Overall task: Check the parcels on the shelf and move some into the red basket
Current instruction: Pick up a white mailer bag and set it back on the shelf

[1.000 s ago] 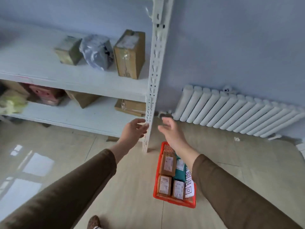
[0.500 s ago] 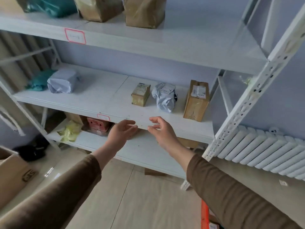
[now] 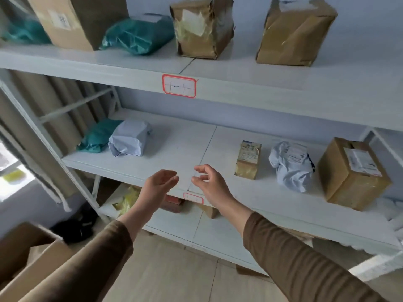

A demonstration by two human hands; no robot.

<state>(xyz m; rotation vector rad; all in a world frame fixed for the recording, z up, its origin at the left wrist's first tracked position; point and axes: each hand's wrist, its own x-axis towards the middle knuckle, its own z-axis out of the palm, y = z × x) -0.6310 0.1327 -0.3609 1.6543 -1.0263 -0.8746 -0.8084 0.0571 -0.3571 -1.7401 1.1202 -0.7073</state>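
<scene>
white shelf (image 3: 250, 99), brown boxes (image 3: 353, 173), teal bag (image 3: 139, 34)

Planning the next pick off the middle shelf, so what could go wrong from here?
The small taped box stands upright on a narrow base, so a brush from the right hand could topple it. The red basket is out of view, so a parcel carried to it could miss. Both hands are empty.

Pale blue wall (image 3: 250, 110) behind white metal shelving, beige curtain (image 3: 32, 110) at left, bright window (image 3: 8, 171) at left edge, light wooden floor (image 3: 174, 280)
</scene>
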